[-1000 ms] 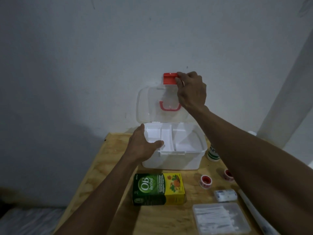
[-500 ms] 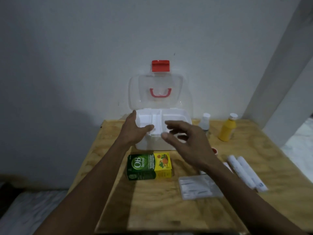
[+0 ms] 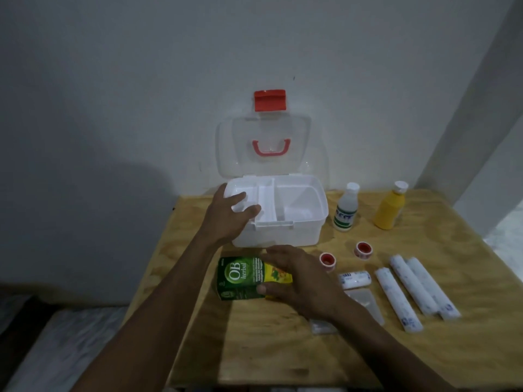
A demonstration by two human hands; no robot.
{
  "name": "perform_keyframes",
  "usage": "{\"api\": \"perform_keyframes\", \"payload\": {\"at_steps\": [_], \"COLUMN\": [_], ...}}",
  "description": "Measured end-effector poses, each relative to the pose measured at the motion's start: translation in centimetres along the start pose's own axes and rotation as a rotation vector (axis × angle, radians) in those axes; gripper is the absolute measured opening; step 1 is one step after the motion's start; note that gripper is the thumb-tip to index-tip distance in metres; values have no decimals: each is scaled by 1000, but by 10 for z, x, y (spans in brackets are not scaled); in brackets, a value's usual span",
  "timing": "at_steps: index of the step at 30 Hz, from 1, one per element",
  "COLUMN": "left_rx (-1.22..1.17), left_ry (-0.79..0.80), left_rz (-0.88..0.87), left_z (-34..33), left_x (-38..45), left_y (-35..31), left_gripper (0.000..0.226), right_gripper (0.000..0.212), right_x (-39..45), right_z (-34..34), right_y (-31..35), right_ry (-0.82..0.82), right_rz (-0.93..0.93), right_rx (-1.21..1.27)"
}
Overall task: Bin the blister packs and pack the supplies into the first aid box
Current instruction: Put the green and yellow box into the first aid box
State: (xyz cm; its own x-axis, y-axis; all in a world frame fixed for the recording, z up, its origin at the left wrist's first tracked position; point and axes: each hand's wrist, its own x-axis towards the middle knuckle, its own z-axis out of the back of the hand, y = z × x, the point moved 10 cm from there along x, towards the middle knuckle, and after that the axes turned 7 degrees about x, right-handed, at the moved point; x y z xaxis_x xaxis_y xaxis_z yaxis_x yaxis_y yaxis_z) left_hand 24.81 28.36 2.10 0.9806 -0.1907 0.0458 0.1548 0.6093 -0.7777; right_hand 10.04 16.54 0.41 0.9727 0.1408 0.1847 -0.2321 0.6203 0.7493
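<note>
The white first aid box (image 3: 294, 233) stands at the back of the wooden table, its clear lid (image 3: 294, 131) with red latch raised against the wall. My left hand (image 3: 229, 216) grips its front left corner, thumb inside the left compartment. In front of it lies the green and yellow OB herbal carton (image 3: 240, 278). My right hand (image 3: 300, 278) is closed over the carton's yellow end, thumb on the near edge and fingers over the far edge. The carton rests on the table.
Right of the first aid box stand a clear bottle (image 3: 346, 207) and a yellow bottle (image 3: 389, 207). Two red tape rolls (image 3: 327, 261), a small bandage roll (image 3: 355, 279), three long white rolls (image 3: 411, 287) and a clear case (image 3: 365, 302) lie on the table (image 3: 283, 349).
My right hand let go of the red latch, came down in front of the first aid box and settled on the carton. My left hand stayed on the first aid box.
</note>
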Motion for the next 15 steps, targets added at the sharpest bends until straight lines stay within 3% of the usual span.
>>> {"api": "perform_keyframes", "payload": {"at_steps": [6, 15], "left_rx": [4, 14], "left_ry": [1, -10], "left_rz": [-2, -3], "left_z": [1, 1], "left_x": [2, -1], "left_y": [-2, -1], "left_gripper": [75, 71], "right_gripper": [63, 64], "right_x": [10, -13], "right_z": [-4, 41], "right_y": [1, 15], "right_ry": [48, -60], "right_rz": [18, 17], "right_rx": [8, 14]}}
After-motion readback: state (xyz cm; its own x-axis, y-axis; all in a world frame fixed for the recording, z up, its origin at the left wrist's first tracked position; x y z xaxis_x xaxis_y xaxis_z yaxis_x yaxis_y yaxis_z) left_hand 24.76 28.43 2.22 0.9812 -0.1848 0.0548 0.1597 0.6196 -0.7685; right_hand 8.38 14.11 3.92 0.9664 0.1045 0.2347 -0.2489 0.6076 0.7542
